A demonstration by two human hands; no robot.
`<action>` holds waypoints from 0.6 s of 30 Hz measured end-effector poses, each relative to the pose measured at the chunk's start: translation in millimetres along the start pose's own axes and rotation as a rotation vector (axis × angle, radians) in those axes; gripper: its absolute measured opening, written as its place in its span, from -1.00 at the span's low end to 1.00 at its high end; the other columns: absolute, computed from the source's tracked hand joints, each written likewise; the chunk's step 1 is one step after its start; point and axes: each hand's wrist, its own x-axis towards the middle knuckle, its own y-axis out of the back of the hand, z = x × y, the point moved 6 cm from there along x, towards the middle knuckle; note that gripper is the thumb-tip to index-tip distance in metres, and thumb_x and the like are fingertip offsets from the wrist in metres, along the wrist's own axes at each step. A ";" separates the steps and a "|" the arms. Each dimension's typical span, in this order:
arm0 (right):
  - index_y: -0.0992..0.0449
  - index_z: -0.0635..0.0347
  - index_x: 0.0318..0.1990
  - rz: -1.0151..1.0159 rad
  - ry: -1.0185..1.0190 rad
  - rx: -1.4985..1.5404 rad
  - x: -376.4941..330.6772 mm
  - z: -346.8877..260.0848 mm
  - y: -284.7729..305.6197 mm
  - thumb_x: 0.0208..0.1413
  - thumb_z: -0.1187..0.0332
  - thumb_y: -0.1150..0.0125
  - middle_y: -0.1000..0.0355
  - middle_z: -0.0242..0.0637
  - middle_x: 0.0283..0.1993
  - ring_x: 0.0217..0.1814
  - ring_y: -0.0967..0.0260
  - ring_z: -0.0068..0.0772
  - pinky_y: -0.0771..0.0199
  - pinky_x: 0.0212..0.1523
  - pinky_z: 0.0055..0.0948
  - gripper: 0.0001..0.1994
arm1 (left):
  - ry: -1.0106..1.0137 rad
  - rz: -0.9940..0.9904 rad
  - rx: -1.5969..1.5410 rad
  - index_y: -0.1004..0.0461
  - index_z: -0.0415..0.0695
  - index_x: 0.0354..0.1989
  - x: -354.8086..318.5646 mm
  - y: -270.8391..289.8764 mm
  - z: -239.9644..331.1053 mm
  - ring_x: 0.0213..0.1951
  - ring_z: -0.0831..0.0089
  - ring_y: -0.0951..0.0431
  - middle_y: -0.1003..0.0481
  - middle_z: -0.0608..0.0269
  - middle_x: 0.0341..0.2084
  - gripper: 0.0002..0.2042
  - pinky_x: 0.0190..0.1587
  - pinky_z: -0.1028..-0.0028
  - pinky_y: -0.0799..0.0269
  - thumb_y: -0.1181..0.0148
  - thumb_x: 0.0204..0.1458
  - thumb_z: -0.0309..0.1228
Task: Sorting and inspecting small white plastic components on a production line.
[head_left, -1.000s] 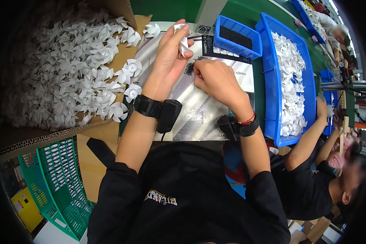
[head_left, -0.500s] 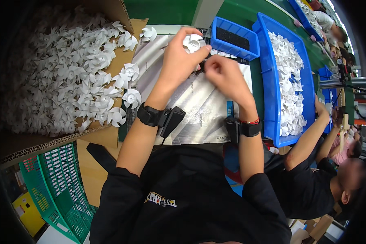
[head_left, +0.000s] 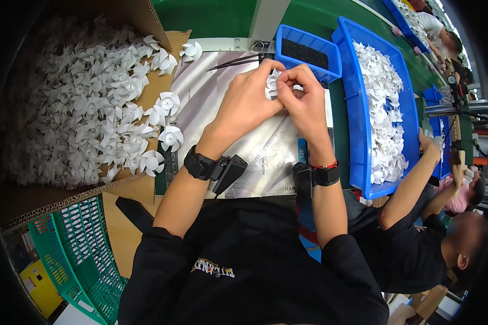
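A small white plastic fan (head_left: 271, 85) sits pinched between both hands, up over the shiny metal sheet (head_left: 238, 146) on the bench. The left hand (head_left: 248, 103) has its fingers curled tight around one side, and the right hand (head_left: 303, 100) grips the other side with thumb and fingertips, so most of the fan is hidden. Just past the hands there's a small blue bin (head_left: 308, 54), beside it a long blue tray (head_left: 358, 135) full of white fans. Off to the left, a cardboard box (head_left: 54, 203) holds a huge pile of them, a few spilling toward the sheet.
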 end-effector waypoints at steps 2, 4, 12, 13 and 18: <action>-0.47 0.36 -0.40 -0.003 0.033 -0.016 4.2 -3.3 2.4 -0.07 0.53 -0.21 -0.29 -0.37 -0.40 -0.40 -0.24 -0.60 -0.29 -0.38 -0.62 -0.92 | -0.007 -0.039 -0.012 -0.43 -0.16 -0.11 2.7 -1.6 3.4 -0.27 0.04 -0.58 -0.56 0.02 -0.32 -0.59 -0.22 0.32 -0.45 -0.30 -0.21 -0.40; -0.47 0.36 -0.40 -0.005 0.051 -0.023 5.2 -4.4 3.2 -0.08 0.53 -0.21 -0.29 -0.35 -0.40 -0.40 -0.25 -0.58 -0.30 -0.37 -0.61 -0.91 | -0.017 -0.035 0.001 -0.43 -0.16 -0.11 1.3 -2.4 0.5 -0.26 0.04 -0.58 -0.56 0.01 -0.32 -0.59 -0.22 0.32 -0.46 -0.30 -0.21 -0.40; -0.48 0.31 -0.39 -0.052 0.059 -0.147 0.6 -2.1 -0.5 -0.05 0.55 -0.19 -0.31 -0.41 -0.36 -0.34 -0.28 -0.68 -0.29 -0.46 -0.71 -0.95 | -0.091 -0.023 0.083 -0.44 -0.18 -0.11 -3.8 -6.0 -5.1 -0.35 0.00 -0.58 -0.55 -0.07 -0.43 -0.64 -0.31 0.23 -0.47 -0.23 -0.14 -0.41; -0.49 0.31 -0.39 -0.048 0.068 -0.165 -0.4 -2.5 -0.9 -0.05 0.55 -0.20 -0.32 -0.41 -0.37 -0.35 -0.28 -0.68 -0.29 -0.46 -0.71 -0.95 | -0.083 -0.026 0.086 -0.44 -0.18 -0.10 -3.4 -6.1 -6.7 -0.35 0.00 -0.58 -0.55 -0.06 -0.43 -0.65 -0.31 0.23 -0.47 -0.23 -0.13 -0.42; -0.52 0.31 -0.40 -0.024 0.121 -0.266 -0.4 -10.1 -0.4 -0.07 0.55 -0.21 -0.35 -0.40 -0.42 -0.39 -0.31 -0.67 -0.29 -0.47 -0.69 -0.95 | -0.096 -0.026 0.125 -0.44 -0.18 -0.09 -3.1 -6.6 -5.3 -0.33 0.01 -0.57 -0.55 -0.03 -0.38 -0.65 -0.31 0.21 -0.48 -0.22 -0.12 -0.45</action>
